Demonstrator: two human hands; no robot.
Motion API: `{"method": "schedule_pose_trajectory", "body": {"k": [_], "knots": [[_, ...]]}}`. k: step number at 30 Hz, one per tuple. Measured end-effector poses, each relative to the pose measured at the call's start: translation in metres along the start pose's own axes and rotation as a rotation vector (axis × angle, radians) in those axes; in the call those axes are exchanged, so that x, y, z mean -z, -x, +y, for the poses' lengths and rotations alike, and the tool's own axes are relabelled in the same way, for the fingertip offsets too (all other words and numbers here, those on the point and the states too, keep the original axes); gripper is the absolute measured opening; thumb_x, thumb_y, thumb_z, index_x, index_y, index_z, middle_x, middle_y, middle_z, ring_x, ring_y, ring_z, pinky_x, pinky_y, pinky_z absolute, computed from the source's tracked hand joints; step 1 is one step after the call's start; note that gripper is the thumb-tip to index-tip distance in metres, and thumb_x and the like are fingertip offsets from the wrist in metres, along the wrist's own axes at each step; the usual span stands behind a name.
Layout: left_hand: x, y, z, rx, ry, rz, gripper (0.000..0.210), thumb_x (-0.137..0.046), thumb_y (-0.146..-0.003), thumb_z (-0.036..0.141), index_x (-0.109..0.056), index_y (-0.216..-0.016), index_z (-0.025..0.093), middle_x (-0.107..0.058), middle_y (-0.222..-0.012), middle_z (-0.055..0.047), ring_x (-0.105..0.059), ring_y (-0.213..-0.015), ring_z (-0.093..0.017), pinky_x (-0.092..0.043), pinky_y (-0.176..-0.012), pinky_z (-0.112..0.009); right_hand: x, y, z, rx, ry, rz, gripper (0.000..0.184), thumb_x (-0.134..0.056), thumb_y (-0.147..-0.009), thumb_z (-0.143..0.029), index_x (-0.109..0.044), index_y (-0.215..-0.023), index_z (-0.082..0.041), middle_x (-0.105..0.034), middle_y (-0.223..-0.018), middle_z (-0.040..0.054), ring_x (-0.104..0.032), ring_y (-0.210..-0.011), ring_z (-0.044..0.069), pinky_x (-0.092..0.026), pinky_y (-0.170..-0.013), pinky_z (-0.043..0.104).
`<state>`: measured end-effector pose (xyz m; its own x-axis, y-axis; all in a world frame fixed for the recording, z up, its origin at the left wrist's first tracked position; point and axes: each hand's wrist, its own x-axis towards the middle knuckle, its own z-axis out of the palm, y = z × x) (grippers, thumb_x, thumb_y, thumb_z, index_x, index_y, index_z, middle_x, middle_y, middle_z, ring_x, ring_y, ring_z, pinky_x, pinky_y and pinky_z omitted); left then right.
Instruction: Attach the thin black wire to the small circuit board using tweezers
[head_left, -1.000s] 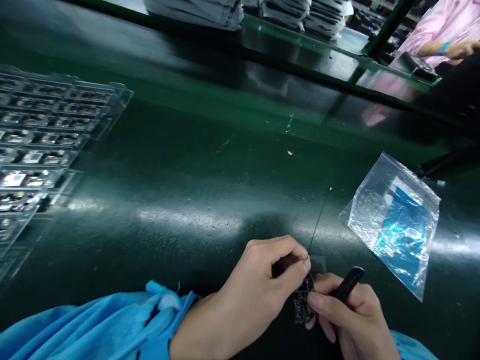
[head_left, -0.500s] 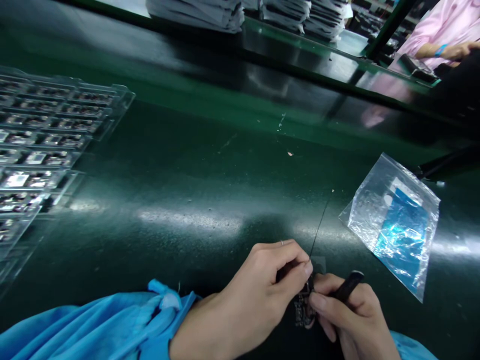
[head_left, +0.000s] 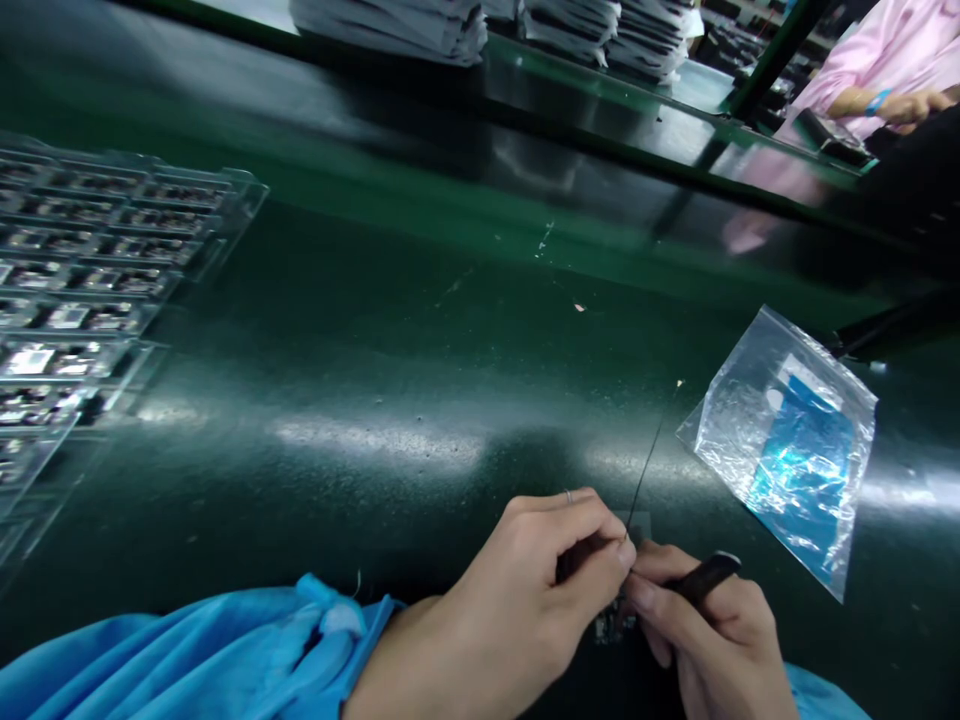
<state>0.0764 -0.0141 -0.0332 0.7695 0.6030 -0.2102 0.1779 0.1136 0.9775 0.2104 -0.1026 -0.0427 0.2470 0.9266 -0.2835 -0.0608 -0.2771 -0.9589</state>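
Note:
A thin dark wire with a small pale tip slants up and away from the fingertips of my left hand, which pinches it between thumb and forefinger. Close beside it, my right hand grips a slim black tweezers-like tool. The tool's blunt end sticks out above the forefinger, while its working end is hidden by the fingers. Beneath the fingertips of both hands lies a small circuit board, mostly covered and blurred. Whether the wire touches the board I cannot tell.
Clear trays of small circuit boards lie at the left. On the right is a clear plastic bag with blue sheets inside. Stacks of grey packets stand on the shelf behind. A co-worker in a pink sleeve is at the upper right.
Both hands have shifted slightly to the right, and their fingertips have come closer together. The wire's tip has swung right, and less of the circuit board shows.

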Motion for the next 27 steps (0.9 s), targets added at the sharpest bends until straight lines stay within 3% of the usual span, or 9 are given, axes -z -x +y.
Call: {"method": "schedule_pose_trajectory", "body": {"k": [4,11,14,17,20,27], "knots": [[-0.001,0.000,-0.003,-0.013,0.003,0.013,0.023,-0.043,-0.087,0.014,-0.047,-0.064,0.015,-0.048,-0.066,0.004,-0.045,-0.060,-0.006,-0.035,-0.055,-0.017,-0.005,0.001,-0.001,0.010,-0.008,0.042,0.016,-0.061,-0.075,-0.017,-0.065,-0.059,-0.019,-0.046,-0.051,-0.0022,-0.037,-0.048,0.011,-0.024,-0.041,0.023],[0.002,-0.002,-0.002,-0.012,-0.009,0.025,0.022,-0.043,-0.086,0.014,-0.050,-0.065,0.015,-0.047,-0.062,0.005,-0.042,-0.057,-0.006,-0.033,-0.053,-0.018,0.000,-0.002,0.000,0.045,0.079,-0.007,0.019,-0.060,-0.077,-0.019,-0.067,-0.059,-0.019,-0.048,-0.050,-0.0011,-0.036,-0.046,0.011,-0.026,-0.039,0.023],[0.003,-0.002,0.001,0.033,0.018,0.009,0.023,-0.043,-0.087,0.017,-0.052,-0.065,0.015,-0.048,-0.062,0.005,-0.043,-0.057,-0.007,-0.034,-0.053,-0.018,0.008,-0.003,-0.004,0.076,0.113,-0.006,0.018,-0.056,-0.082,-0.021,-0.070,-0.070,-0.022,-0.055,-0.055,0.0002,-0.044,-0.048,0.013,-0.032,-0.040,0.023],[0.005,-0.003,0.004,0.085,0.015,0.000,0.024,-0.043,-0.087,0.018,-0.051,-0.065,0.015,-0.046,-0.061,0.005,-0.042,-0.056,-0.007,-0.034,-0.052,-0.019,0.019,-0.001,-0.013,0.211,0.245,0.083,0.018,-0.052,-0.086,-0.019,-0.069,-0.084,-0.026,-0.065,-0.080,0.0015,-0.057,-0.077,0.018,-0.045,-0.060,0.024],[0.006,-0.004,0.005,0.081,0.002,0.005,0.024,-0.043,-0.086,0.016,-0.050,-0.063,0.015,-0.046,-0.060,0.005,-0.042,-0.056,-0.007,-0.034,-0.053,-0.019,0.028,0.001,-0.021,0.346,0.465,0.138,0.021,-0.053,-0.087,-0.017,-0.068,-0.094,-0.029,-0.063,-0.098,-0.0003,-0.055,-0.097,0.020,-0.043,-0.079,0.023],[0.006,-0.006,0.000,0.081,-0.021,-0.034,0.023,-0.042,-0.086,0.017,-0.047,-0.064,0.016,-0.044,-0.061,0.005,-0.041,-0.057,-0.007,-0.032,-0.054,-0.019,0.044,-0.013,-0.022,0.222,0.488,0.087,0.014,-0.062,-0.080,-0.021,-0.070,-0.089,-0.029,-0.067,-0.095,-0.0011,-0.060,-0.093,0.021,-0.049,-0.075,0.023]]}}
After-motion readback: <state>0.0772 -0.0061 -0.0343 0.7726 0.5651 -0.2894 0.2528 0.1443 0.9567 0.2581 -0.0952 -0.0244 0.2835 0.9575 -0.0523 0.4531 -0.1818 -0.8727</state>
